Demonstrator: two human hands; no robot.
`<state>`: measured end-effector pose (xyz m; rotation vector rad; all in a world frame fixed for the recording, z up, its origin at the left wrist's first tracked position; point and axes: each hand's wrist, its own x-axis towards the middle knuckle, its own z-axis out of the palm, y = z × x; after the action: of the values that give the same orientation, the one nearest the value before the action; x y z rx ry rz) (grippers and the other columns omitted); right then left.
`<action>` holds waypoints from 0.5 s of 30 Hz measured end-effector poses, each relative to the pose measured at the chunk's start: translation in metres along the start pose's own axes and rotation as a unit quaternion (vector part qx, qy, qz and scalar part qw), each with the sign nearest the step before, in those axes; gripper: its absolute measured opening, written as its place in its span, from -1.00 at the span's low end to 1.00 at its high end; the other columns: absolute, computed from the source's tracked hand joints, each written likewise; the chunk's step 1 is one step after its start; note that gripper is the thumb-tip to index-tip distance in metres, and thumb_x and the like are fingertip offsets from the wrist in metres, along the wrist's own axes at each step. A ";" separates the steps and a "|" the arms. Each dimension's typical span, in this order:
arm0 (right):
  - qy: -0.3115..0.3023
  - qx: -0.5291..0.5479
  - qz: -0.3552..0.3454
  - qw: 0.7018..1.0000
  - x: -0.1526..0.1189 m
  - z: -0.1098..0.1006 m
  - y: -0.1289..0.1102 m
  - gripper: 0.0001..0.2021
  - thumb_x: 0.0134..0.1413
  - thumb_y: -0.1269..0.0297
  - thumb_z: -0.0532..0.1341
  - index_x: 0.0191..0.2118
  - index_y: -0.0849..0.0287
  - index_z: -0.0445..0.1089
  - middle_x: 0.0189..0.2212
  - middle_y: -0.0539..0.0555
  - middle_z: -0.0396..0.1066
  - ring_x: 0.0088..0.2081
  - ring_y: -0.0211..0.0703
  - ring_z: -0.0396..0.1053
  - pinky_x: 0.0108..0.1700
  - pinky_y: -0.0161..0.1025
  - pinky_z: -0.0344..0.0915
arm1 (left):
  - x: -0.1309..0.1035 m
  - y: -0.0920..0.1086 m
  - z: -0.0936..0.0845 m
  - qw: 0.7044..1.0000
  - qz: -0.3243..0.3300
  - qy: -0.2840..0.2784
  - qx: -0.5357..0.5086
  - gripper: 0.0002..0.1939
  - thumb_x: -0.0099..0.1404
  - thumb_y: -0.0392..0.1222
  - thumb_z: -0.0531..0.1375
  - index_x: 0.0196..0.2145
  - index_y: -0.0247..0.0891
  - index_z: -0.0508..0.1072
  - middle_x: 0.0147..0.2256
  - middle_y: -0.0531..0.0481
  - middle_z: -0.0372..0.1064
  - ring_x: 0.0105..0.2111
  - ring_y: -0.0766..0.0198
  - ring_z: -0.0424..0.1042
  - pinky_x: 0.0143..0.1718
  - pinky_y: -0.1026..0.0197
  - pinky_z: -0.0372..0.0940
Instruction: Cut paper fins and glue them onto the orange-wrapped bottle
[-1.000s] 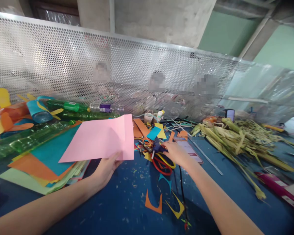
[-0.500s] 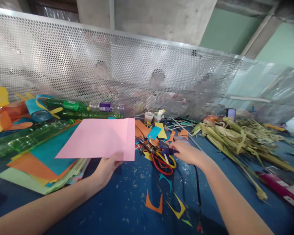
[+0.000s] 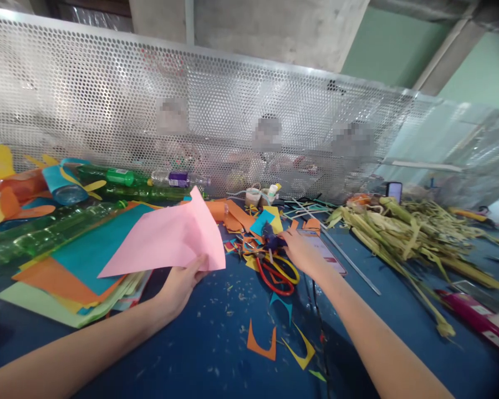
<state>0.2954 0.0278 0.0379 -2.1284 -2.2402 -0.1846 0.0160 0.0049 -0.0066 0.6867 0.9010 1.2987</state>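
Note:
My left hand point(image 3: 186, 281) is closed on the lower edge of a pink sheet of paper point(image 3: 158, 238), thumb on top. The sheet's right part bends upward, with a peak at its far edge. In my right hand point(image 3: 301, 249) is a small dark blue glue gun point(image 3: 271, 237), its black cord running down across the blue table. Just below it lie scissors with red handles point(image 3: 274, 280) and scissors with yellow handles point(image 3: 289, 269), their blades partly hidden. Around them are paper scraps, among them a blue piece point(image 3: 261, 221).
A stack of coloured paper point(image 3: 62, 302) lies left, beside green plastic bottles point(image 3: 37, 233). Dried husks point(image 3: 399, 238) and a magenta box-like thing point(image 3: 478, 318) are at right. A phone point(image 3: 324, 252) lies behind my right wrist. A perforated metal screen point(image 3: 224, 88) stands behind, people beyond.
The pink sheet has gone from nearly flat to bent up at its right side. My right hand has moved left with the glue gun, and its cord has shifted left, uncovering the phone.

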 end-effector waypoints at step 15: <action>-0.148 0.012 -0.034 0.988 -0.034 -0.014 -0.045 -0.68 -0.17 0.39 0.20 -0.18 0.33 0.36 -0.22 0.32 0.41 -0.19 0.08 0.39 -0.22 -0.21 0.24 | 0.014 0.007 -0.007 0.996 0.071 -0.006 0.048 -0.57 0.08 -0.23 0.25 -0.06 -0.21 0.34 -0.02 -0.12 0.32 -0.07 0.10 0.35 -0.15 0.13 0.35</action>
<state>0.2518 -0.0093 0.0451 -2.1961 -2.4558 0.1671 0.0066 0.0194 -0.0070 0.8458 0.9231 1.3823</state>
